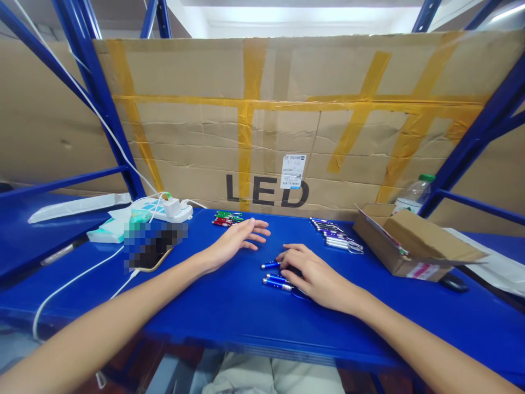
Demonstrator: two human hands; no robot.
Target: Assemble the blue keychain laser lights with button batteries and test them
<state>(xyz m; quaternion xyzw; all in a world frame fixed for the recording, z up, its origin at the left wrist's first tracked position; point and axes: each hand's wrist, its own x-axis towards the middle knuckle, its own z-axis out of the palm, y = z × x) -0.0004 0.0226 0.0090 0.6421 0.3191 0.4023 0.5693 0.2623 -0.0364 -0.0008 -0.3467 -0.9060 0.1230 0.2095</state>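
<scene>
Several blue pens [277, 283] lie on the blue table [229, 317] in front of me. Over their right ends is my right hand [314, 276], its fingers curled down around one blue pen [269, 265] whose left end sticks out. My left hand [240, 238] hovers with spread fingers and holds nothing. Just behind it lie green pens [226, 214] and red pens [223, 222] in a small group. Back right of centre, a row of purple and silver pens [336, 241] with cord loops rests on the table.
An open cardboard box [404, 243] stands at the right, with a bottle [414, 196] behind it and a black object [454, 282] beside it. At the left are a phone [158, 249], a tissue pack [109, 230], a power strip [178, 210] and white cables. Taped cardboard [197, 137] forms the back.
</scene>
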